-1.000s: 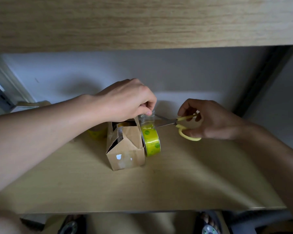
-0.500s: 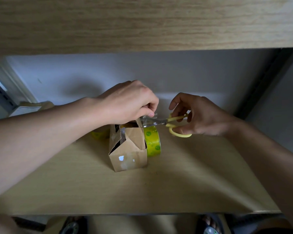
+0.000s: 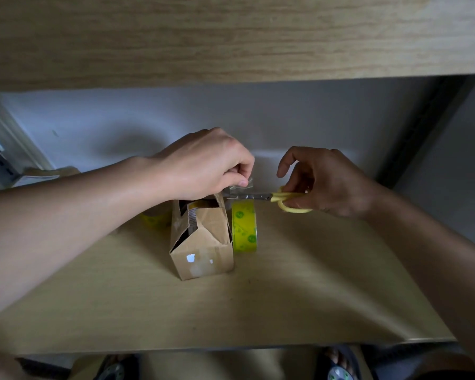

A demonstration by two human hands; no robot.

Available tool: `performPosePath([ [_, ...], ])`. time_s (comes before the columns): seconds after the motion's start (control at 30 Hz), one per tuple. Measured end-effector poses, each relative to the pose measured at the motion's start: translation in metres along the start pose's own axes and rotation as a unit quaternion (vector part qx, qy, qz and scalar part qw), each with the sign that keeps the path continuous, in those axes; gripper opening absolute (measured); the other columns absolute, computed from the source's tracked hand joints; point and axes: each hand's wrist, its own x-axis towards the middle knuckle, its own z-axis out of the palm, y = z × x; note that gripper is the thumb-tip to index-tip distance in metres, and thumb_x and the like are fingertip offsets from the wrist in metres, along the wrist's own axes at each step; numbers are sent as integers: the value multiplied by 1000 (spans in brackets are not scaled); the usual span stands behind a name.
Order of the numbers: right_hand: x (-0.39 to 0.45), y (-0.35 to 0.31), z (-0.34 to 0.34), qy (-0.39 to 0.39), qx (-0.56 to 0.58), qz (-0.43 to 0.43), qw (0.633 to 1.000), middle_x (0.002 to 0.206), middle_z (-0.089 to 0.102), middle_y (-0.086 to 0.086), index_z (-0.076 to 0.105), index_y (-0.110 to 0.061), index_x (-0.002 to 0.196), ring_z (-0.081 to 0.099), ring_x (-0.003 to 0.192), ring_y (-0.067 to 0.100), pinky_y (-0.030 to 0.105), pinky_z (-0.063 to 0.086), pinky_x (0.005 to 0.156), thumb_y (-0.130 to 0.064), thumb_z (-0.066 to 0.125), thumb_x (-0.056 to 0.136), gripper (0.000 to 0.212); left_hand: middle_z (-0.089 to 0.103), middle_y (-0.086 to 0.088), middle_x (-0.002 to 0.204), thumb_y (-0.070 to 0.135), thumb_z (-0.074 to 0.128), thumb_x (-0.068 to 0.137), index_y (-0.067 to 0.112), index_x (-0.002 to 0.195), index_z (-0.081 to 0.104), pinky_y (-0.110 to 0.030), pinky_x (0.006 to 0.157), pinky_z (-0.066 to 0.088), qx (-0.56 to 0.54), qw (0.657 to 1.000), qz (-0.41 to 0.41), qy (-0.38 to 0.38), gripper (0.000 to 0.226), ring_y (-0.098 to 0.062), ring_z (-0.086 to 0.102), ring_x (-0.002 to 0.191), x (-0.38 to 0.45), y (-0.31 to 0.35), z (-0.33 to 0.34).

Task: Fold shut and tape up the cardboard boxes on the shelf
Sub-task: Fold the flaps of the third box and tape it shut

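The cardboard box (image 3: 202, 239) stands near the middle of the wooden shelf (image 3: 313, 297), a little toward the back. Its top flaps are folded over but not flat; dark gaps show between them, and an old strip of tape with print on it runs down one flap. Just beside the box, on its right side, the roll of tape (image 3: 244, 227) stands on its edge, touching or almost touching the box wall.

From the roll a short piece of clear tape (image 3: 240, 186) rises up to the left hand (image 3: 203, 165). This hand is closed in a pinch, thumb against the fingers, and holds the free end of the tape above the back corner of the box. The right hand (image 3: 321, 182) grips the yellow scissors (image 3: 269, 198) by the handles, fingers through the loops. The blades point to the left and reach the tape between the pinch and the roll. I cannot tell if the blades are already closed on the tape.

The step in hand, as I judge it, is the cutting of one strip from the roll. The box is not yet sealed. The next move asks the left hand to keep the strip tight and not let it stick to itself, then to lay it across the flaps while they are pressed flat.

Behind the box on the left, a second yellow roll (image 3: 154, 219) is partly hidden.
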Motion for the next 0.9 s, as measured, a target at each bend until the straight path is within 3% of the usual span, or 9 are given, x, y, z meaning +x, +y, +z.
performPosePath([
  [0.3, -4, -2, -9, 32, -23, -17, 999, 77, 76, -10, 67, -21, 92, 70, 64, 3, 16, 52, 62, -9, 92, 72, 34, 68, 12, 73, 26, 78, 90, 23, 82, 73, -31, 67, 50, -26, 999, 7, 27, 10, -8, 63, 71, 5, -3, -4],
  [0.43, -5, 3, -9, 40, -36, -25, 998, 76, 75, -10, 68, -22, 91, 66, 62, 1, 9, 44, 61, -8, 92, 72, 34, 59, 29, 58, 24, 78, 90, 25, 81, 72, -29, 68, 49, -43, 998, -8, 48, 11, 5, 61, 68, 5, -7, -9],
  [0.57, -8, 8, -8, 44, -54, -14, 997, 77, 75, -9, 68, -21, 88, 64, 62, -1, 9, 45, 60, -7, 92, 71, 32, 56, 43, 63, 23, 77, 91, 24, 83, 71, -20, 64, 41, -75, 994, -50, 60, 10, 16, 56, 62, 4, -12, -14],
  [0.7, -7, 22, -4, 70, -75, -5, 995, 77, 72, -10, 69, -21, 85, 65, 66, 0, 8, 45, 61, -11, 91, 72, 27, 56, 42, 61, 26, 77, 91, 22, 83, 72, -24, 71, 47, -80, 993, -57, 59, 11, 8, 57, 60, -2, -13, -13],
  [0.83, -3, 44, 12, 75, -136, 22, 988, 71, 67, -13, 69, -23, 77, 63, 65, 0, 7, 43, 58, -21, 85, 82, 17, 58, 37, 61, 26, 76, 92, 21, 83, 71, -24, 66, 47, -99, 990, -60, 78, 11, -12, 58, 58, -10, -12, -8],
  [0.9, -2, 54, 25, 51, -168, 37, 984, 72, 63, -15, 67, -23, 79, 60, 66, 1, 6, 37, 56, -27, 79, 88, 16, 59, 35, 61, 26, 76, 92, 22, 83, 71, -24, 64, 46, -114, 987, -68, 85, 11, -14, 57, 58, -14, -12, -4],
])
